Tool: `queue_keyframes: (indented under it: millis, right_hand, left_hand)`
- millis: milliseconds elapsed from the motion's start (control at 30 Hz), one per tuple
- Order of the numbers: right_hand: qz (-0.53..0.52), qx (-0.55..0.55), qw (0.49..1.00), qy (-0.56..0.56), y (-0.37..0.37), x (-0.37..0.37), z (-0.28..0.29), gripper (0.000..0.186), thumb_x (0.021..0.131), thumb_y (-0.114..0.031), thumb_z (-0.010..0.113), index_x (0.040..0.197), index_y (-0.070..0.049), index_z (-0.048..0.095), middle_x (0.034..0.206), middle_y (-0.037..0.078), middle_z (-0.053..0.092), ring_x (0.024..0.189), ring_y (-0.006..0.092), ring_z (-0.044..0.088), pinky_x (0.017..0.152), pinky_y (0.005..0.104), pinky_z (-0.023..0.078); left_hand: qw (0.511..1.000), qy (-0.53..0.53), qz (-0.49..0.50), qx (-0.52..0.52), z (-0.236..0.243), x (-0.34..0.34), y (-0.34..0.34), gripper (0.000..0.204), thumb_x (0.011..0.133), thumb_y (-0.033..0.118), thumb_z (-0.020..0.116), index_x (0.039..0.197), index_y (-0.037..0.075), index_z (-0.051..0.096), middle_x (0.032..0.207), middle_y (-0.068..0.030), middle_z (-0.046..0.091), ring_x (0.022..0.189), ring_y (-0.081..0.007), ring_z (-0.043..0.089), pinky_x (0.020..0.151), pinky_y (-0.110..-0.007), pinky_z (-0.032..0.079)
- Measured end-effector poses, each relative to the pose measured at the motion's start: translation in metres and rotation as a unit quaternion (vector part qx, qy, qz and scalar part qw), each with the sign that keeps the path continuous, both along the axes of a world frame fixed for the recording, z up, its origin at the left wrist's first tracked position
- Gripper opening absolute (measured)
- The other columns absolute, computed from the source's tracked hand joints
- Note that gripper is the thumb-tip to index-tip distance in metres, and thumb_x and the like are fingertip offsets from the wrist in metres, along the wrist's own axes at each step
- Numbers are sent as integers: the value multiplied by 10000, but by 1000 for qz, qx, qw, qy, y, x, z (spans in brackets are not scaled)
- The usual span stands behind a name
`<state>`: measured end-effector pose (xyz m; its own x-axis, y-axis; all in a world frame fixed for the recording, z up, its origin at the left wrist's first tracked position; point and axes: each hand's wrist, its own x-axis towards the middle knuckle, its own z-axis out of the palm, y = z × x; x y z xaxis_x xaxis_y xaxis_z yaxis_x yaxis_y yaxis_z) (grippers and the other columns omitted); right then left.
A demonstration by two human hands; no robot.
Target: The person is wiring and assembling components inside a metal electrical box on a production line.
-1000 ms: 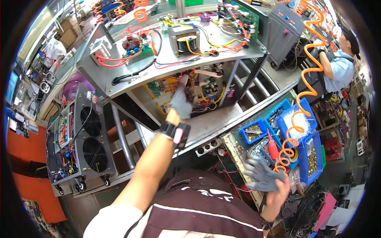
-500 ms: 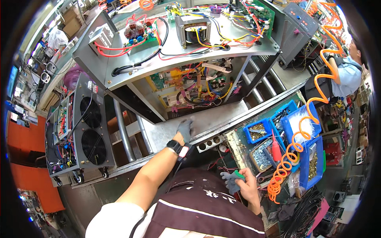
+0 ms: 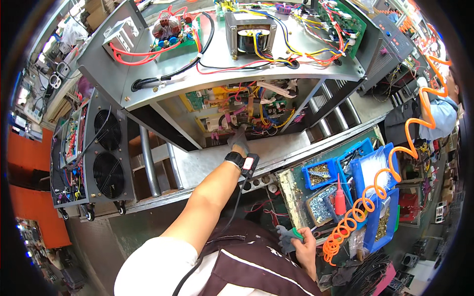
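Note:
My left hand, in a grey glove and with a black watch at the wrist, reaches to the lower front of an open metal cabinet. Its fingertips are close to a black cable loop among the wiring inside; whether they grip it is hard to make out. Bare, my right hand is closed on a grey work glove with a green cuff, in front of my apron. A transformer and a green circuit board sit on the cabinet's upper shelf.
Blue bins of screws, a red bottle and a coiled orange air hose lie at the right. Metal rollers run beneath the cabinet. On the left stands a unit with black fans. A co-worker is at the far right.
My left hand has moved forward from the metal surface to the cabinet's inner wiring. The view has shifted slightly. My right hand still holds the glove.

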<state>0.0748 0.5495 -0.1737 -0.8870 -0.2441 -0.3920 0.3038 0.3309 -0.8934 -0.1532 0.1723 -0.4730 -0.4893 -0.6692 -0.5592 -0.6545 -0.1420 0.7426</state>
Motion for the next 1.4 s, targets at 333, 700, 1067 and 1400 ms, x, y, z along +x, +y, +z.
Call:
queue_keyframes:
  millis: [333, 700, 1067, 1400]
  right_hand:
    - [-24, 11, 1000, 1, 4, -6, -2, 150, 723, 16, 570, 857, -7, 507, 732, -11, 515, 686, 57, 446, 610, 211, 374]
    - [-17, -35, 999, -14, -20, -6, 3, 163, 743, 33, 567, 892, -4, 511, 779, -18, 525, 718, 50, 452, 634, 201, 374]
    - [-34, -48, 998, -18, -24, -5, 11, 162, 741, 46, 571, 882, -6, 511, 778, -28, 520, 714, 45, 457, 636, 190, 373]
    - [-57, -77, 995, 26, -26, -16, 11, 165, 739, 49, 572, 884, -4, 514, 797, -13, 543, 729, 50, 480, 650, 198, 392]
  left_hand:
    - [989, 106, 98, 41, 51, 16, 29, 579, 634, 405, 749, 941, -73, 635, 946, -186, 656, 832, -247, 612, 754, -330, 443]
    - [937, 58, 151, -310, 99, 96, 4, 522, 652, 429, 715, 1003, 53, 626, 917, -164, 650, 881, -340, 621, 770, -400, 484]
    - [927, -84, -87, -355, 134, 76, -20, 401, 857, 437, 502, 897, 72, 664, 929, -180, 645, 892, -353, 615, 738, -434, 501]
    - [962, -25, -10, -270, 177, 86, -2, 437, 785, 423, 586, 1049, 76, 606, 1018, -178, 623, 922, -372, 595, 788, -449, 474]
